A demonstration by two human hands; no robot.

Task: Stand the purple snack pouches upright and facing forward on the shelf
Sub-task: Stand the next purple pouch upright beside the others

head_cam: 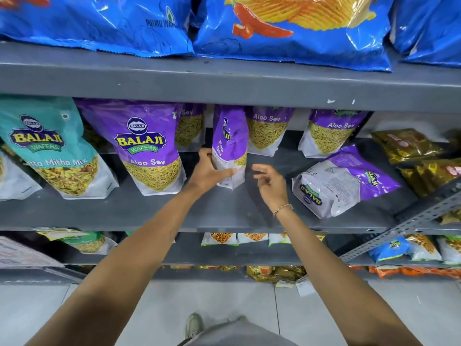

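Note:
My left hand point(209, 169) grips the lower edge of a purple Aloo Sev pouch point(230, 141) that stands on the grey middle shelf point(224, 211), turned side-on with its face to the right. My right hand point(270, 184) hovers just right of it, fingers apart, holding nothing. A purple pouch point(149, 146) stands upright and faces forward at the left. Further purple pouches stand at the back point(267, 131) point(329, 133) point(190, 126). To the right, one purple pouch point(344, 181) lies tipped over with its back panel showing.
A teal mix pouch point(50, 148) stands at the shelf's left end. Gold packets point(411, 146) pile up at the right. Blue chip bags point(291, 28) fill the shelf above. Lower shelves hold more snack packs, above a tiled floor.

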